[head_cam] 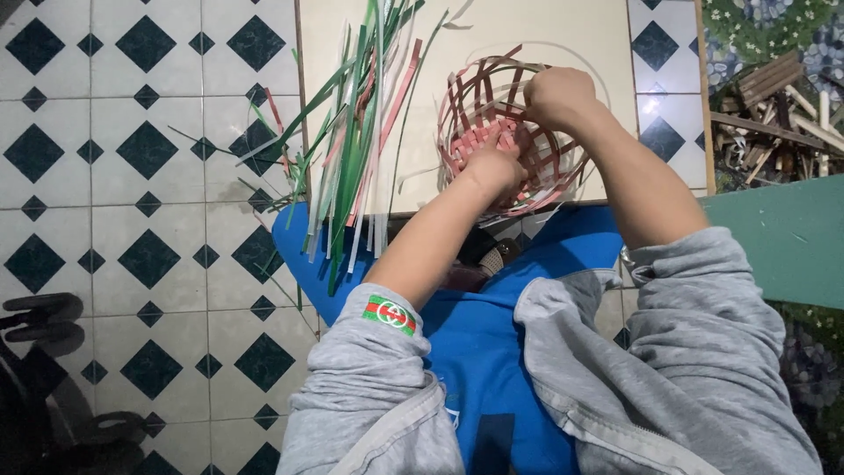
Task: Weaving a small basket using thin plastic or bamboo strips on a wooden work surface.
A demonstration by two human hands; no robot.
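A small round basket (479,110) woven from pink and dark red strips rests on a cream board (563,31). My left hand (495,163) presses on the basket's near rim, fingers closed on its strips. My right hand (556,92) grips the strips at the basket's far right rim. A loose bundle of green, white and pink strips (360,132) lies to the left of the basket, hanging over the board's near edge.
The floor is white tile with dark diamond shapes (145,149). Scrap wooden sticks (774,114) lie at the right. A green plank (782,242) runs by my right arm. Dark sandals (40,317) sit at the left.
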